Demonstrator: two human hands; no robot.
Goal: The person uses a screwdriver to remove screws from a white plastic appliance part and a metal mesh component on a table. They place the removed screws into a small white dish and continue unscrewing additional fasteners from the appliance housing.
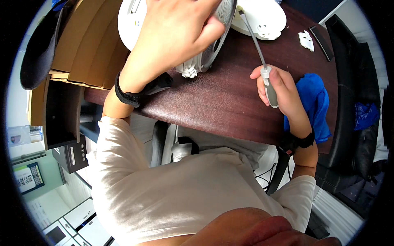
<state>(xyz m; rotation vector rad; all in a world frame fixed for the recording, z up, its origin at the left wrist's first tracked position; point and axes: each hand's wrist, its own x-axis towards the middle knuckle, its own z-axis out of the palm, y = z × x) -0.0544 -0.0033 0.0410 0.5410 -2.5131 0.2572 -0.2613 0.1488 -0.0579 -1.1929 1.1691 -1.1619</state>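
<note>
My right hand is closed around the grey and white handle of a flathead screwdriver. Its long shaft points away from me, and the tip appears over the edge of a white rounded plastic cover at the top. At upper left, my left hand grips a round white-and-grey appliance that stands on its edge on the table. The thumb lies against the grey side; the other fingers run out past the top of the picture. White ridged plastic sticks out at the appliance's lower end.
A blue cloth lies on the dark red-brown table beside my right wrist. At the far right are a small white plastic part and a narrow black bar. Cardboard boxes stand left; a black sofa is right.
</note>
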